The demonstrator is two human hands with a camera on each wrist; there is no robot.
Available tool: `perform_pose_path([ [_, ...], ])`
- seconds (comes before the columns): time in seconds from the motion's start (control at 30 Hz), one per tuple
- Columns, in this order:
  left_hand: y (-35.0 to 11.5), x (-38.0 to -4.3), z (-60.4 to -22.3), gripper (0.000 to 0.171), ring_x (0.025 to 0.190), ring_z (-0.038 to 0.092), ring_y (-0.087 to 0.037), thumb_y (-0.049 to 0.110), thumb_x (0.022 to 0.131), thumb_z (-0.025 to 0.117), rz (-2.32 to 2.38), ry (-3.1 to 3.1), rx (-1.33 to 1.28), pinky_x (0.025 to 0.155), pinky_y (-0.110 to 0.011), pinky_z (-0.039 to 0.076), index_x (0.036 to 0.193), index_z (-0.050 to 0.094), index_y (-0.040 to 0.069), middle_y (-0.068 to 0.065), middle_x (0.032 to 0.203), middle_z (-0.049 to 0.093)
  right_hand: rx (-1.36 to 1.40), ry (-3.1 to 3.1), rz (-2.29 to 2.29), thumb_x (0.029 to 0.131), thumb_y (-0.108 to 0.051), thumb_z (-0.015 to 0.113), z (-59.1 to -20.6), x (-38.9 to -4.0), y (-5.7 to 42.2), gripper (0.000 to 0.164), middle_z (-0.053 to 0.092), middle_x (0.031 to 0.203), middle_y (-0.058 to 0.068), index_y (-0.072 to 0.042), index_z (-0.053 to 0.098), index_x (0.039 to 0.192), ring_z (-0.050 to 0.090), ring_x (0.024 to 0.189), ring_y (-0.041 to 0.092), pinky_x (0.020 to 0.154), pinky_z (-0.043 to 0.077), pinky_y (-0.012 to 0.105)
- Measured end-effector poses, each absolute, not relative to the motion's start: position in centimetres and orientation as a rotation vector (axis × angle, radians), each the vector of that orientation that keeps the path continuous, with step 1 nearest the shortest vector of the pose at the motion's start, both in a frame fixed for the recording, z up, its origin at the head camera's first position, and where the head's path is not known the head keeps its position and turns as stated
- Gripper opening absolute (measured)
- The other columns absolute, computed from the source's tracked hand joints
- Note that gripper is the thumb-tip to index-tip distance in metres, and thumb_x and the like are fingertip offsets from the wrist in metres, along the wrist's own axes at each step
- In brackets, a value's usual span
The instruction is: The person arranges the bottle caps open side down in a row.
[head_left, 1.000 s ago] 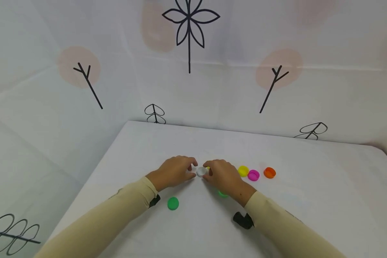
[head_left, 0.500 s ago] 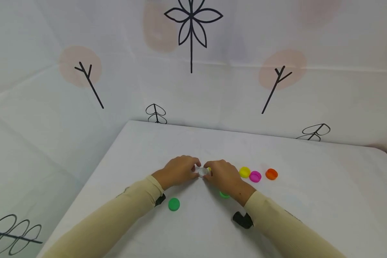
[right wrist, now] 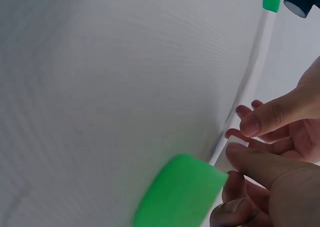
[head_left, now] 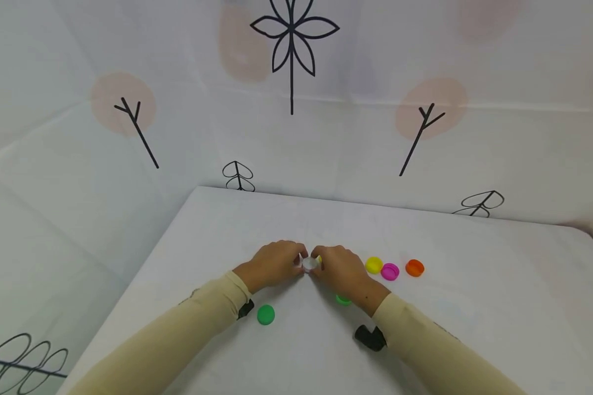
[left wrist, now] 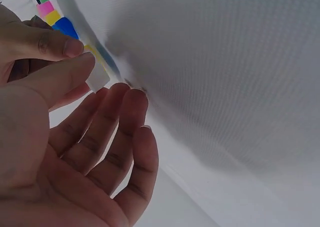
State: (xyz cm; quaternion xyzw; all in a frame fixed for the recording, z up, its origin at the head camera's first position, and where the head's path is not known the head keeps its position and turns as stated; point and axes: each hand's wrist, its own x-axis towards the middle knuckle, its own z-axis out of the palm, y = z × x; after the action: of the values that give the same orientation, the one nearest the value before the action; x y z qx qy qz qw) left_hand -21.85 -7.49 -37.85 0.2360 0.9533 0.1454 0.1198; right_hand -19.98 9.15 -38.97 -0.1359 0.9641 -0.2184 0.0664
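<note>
A green cap lies nearest on the table. Beyond, the left hand has closed in, so it and the right hand now pinch the white cap between narrowed fingers; a pink cap lies farther right.

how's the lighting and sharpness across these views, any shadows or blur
Head view: bright, soft shadows beneath both arms, and the white cap blends into the pale table; left wrist view: dimmer, the left hand shaded, a broad shadow across the table; right wrist view: also dim, the green cap looming large and looking soft-edged.
</note>
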Motion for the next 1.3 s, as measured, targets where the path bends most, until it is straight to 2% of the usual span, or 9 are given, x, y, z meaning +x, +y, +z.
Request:
perform_pose_path([
  [0.3, -7.7, -21.9, -37.7, 0.028, 0.085, 0.065, -0.013, 0.02, 0.089, 0.077, 0.5, 2.846, 0.787, 0.077, -0.028, 0.053, 0.114, 0.069, 0.011, 0.002, 0.093, 0.074, -0.445, 2.948, -0.671, 0.085, -0.023, 0.081, -38.3, -20.0, 9.5, 0.036, 0.067, 0.079, 0.0, -0.01, 0.071, 0.117, 0.058, 0.07, 0.013, 0.061, 0.05, 0.024],
  [0.4, -7.8, -21.9, -37.7, 0.027, 0.084, 0.065, -0.013, 0.019, 0.088, 0.077, 0.528, 2.849, 0.797, 0.075, -0.027, 0.052, 0.112, 0.07, 0.011, 0.002, 0.093, 0.075, -0.466, 2.964, -0.676, 0.084, -0.022, 0.082, -38.0, -19.8, 9.4, 0.035, 0.069, 0.086, 0.0, -0.01, 0.072, 0.116, 0.063, 0.078, 0.015, 0.067, 0.054, 0.027],
  [0.53, -7.9, -21.7, -37.6, 0.028, 0.09, 0.068, -0.015, 0.02, 0.088, 0.078, 0.565, 2.85, 0.787, 0.08, -0.029, 0.054, 0.113, 0.071, 0.01, 0.0, 0.096, 0.076, -0.495, 2.984, -0.688, 0.085, -0.023, 0.081, -37.8, -19.5, 9.4, 0.036, 0.074, 0.098, 0.003, -0.01, 0.073, 0.117, 0.069, 0.094, 0.021, 0.079, 0.059, 0.034],
  [0.73, -8.4, -21.4, -37.4, 0.034, 0.099, 0.07, -0.018, 0.023, 0.091, 0.075, 0.678, 2.843, 0.726, 0.087, -0.032, 0.056, 0.122, 0.068, 0.012, -0.001, 0.103, 0.077, -0.531, 3.016, -0.776, 0.088, -0.024, 0.078, -37.9, -19.4, 9.8, 0.038, 0.075, 0.112, 0.007, -0.008, 0.071, 0.122, 0.07, 0.107, 0.026, 0.09, 0.058, 0.04],
  [0.87, -8.7, -21.4, -37.5, 0.035, 0.098, 0.07, -0.017, 0.027, 0.094, 0.071, 0.724, 2.837, 0.696, 0.086, -0.032, 0.056, 0.126, 0.066, 0.014, -0.001, 0.106, 0.077, -0.532, 3.003, -0.903, 0.089, -0.023, 0.076, -37.9, -19.3, 10.1, 0.038, 0.075, 0.113, 0.007, -0.008, 0.071, 0.123, 0.07, 0.089, 0.02, 0.08, 0.059, 0.031],
  [0.97, -8.8, -21.5, -37.6, 0.036, 0.095, 0.071, -0.016, 0.029, 0.095, 0.069, 0.748, 2.827, 0.676, 0.084, -0.031, 0.057, 0.128, 0.066, 0.015, -0.001, 0.107, 0.076, -0.54, 2.988, -0.997, 0.09, -0.022, 0.076, -37.9, -19.3, 10.3, 0.036, 0.076, 0.111, 0.006, -0.008, 0.071, 0.123, 0.062, 0.072, 0.012, 0.066, 0.054, 0.02],
  [1.03, -8.9, -21.5, -37.6, 0.035, 0.091, 0.071, -0.014, 0.03, 0.096, 0.068, 0.77, 2.821, 0.674, 0.082, -0.03, 0.057, 0.128, 0.066, 0.016, -0.001, 0.106, 0.076, -0.549, 2.981, -1.044, 0.09, -0.021, 0.076, -37.9, -19.3, 10.4, 0.035, 0.076, 0.11, 0.006, -0.008, 0.071, 0.123, 0.058, 0.069, 0.01, 0.061, 0.051, 0.017],
  [1.17, -9.2, -21.6, -37.5, 0.032, 0.081, 0.069, -0.011, 0.03, 0.098, 0.065, 0.831, 2.796, 0.684, 0.078, -0.028, 0.056, 0.126, 0.066, 0.015, -0.002, 0.104, 0.076, -0.558, 2.951, -1.123, 0.091, -0.017, 0.074, -38.0, -19.3, 10.6, 0.035, 0.076, 0.109, 0.007, -0.007, 0.07, 0.124, 0.055, 0.065, 0.011, 0.055, 0.049, 0.019],
  [1.3, -9.3, -21.6, -37.4, 0.026, 0.078, 0.068, -0.01, 0.03, 0.101, 0.06, 0.894, 2.748, 0.692, 0.076, -0.027, 0.055, 0.12, 0.068, 0.015, -0.002, 0.102, 0.075, -0.58, 2.941, -1.164, 0.093, -0.016, 0.072, -38.1, -19.4, 10.7, 0.033, 0.075, 0.109, 0.007, -0.005, 0.07, 0.124, 0.056, 0.065, 0.013, 0.054, 0.049, 0.02],
])
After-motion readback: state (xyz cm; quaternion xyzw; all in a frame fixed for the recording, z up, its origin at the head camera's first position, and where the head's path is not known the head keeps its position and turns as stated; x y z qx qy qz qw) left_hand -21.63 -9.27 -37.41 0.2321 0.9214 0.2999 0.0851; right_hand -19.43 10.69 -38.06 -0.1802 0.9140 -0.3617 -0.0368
